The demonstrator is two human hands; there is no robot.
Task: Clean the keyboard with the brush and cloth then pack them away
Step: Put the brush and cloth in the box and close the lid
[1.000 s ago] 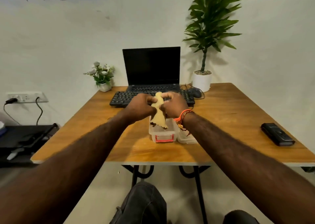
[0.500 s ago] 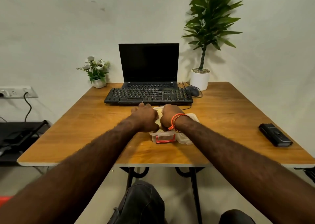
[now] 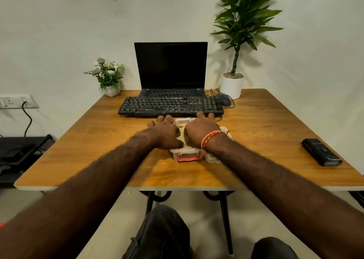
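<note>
1. Both hands lie palm-down over a small clear plastic box [image 3: 186, 153] with a red latch, on the wooden table [image 3: 98, 150] just in front of the black keyboard [image 3: 171, 104].
2. Left hand [image 3: 165, 133]: over the box's left side, fingers bent down and forward; what they hold, if anything, cannot be told.
3. Right hand [image 3: 199, 133]: over the box's right side, fingers spread forward and reaching near the keyboard's front edge; grip cannot be told. Orange thread band on that wrist.
4. Cloth [image 3: 182, 126]: a beige sliver shows between the two hands, inside the box, mostly hidden.
5. Brush: not visible.
6. A clear lid [image 3: 213, 159] lies beside the box on its right, under the right wrist.
7. Behind the keyboard: open laptop [image 3: 171, 65] with dark screen, mouse [image 3: 225, 100], tall potted plant [image 3: 232, 84], small flower pot [image 3: 110, 77].
8. Black flat case [image 3: 321, 152] lies near the right table edge, well apart from the box.
</note>
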